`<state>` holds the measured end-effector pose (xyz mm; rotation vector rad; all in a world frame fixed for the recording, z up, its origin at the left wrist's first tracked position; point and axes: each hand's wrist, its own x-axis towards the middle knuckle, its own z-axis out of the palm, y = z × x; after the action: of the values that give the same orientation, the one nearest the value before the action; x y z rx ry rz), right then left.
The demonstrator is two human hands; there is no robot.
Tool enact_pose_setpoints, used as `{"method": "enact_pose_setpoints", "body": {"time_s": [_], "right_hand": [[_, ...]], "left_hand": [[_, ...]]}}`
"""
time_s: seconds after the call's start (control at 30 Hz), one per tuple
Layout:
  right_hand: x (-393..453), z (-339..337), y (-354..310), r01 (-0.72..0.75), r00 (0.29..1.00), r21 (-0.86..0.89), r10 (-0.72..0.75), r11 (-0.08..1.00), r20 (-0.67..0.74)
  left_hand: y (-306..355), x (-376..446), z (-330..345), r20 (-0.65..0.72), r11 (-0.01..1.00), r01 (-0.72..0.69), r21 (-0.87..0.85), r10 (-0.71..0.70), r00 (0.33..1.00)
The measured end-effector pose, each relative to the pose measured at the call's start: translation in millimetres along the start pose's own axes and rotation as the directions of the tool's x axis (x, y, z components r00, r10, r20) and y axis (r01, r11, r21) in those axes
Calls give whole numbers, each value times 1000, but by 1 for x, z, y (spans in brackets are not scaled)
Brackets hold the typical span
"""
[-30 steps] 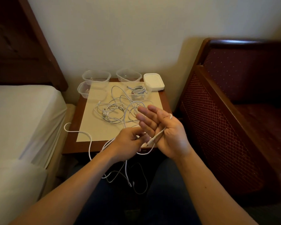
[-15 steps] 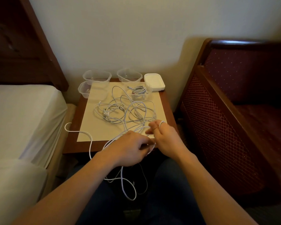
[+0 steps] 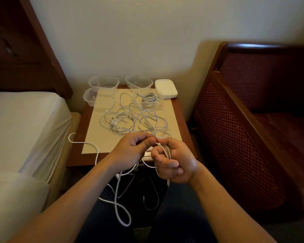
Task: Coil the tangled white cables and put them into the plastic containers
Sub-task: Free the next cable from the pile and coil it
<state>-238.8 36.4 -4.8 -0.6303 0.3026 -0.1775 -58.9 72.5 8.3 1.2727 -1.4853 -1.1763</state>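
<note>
Cable (image 3: pixel 165 151), white, wound in turns around the curled fingers of the right hand (image 3: pixel 174 162); its plug end hangs just below that hand. Left hand (image 3: pixel 132 149), just beside the right, pinches the cable between thumb and forefinger. Slack drops below both hands in loose loops. Beyond the hands, a tangle (image 3: pixel 135 121) lies on the table (image 3: pixel 180 120), with containers (image 3: pixel 104 83) farther back.
</note>
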Motion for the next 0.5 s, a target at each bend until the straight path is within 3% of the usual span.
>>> {"method": "enact_pose_setpoints", "body": {"time_s": [0.17, 0.3, 0.5], "right_hand": [[2, 4, 2, 45, 997, 34, -47, 998, 59], [6, 11, 11, 121, 992, 77, -118, 990, -51], [18, 17, 23, 193, 981, 311, -183, 931, -61]], "left_hand": [[3, -4, 3, 2, 985, 39, -170, -40, 999], [1, -2, 2, -46, 976, 41, -214, -52, 998], [-6, -1, 8, -114, 958, 92, -272, -127, 985]]}}
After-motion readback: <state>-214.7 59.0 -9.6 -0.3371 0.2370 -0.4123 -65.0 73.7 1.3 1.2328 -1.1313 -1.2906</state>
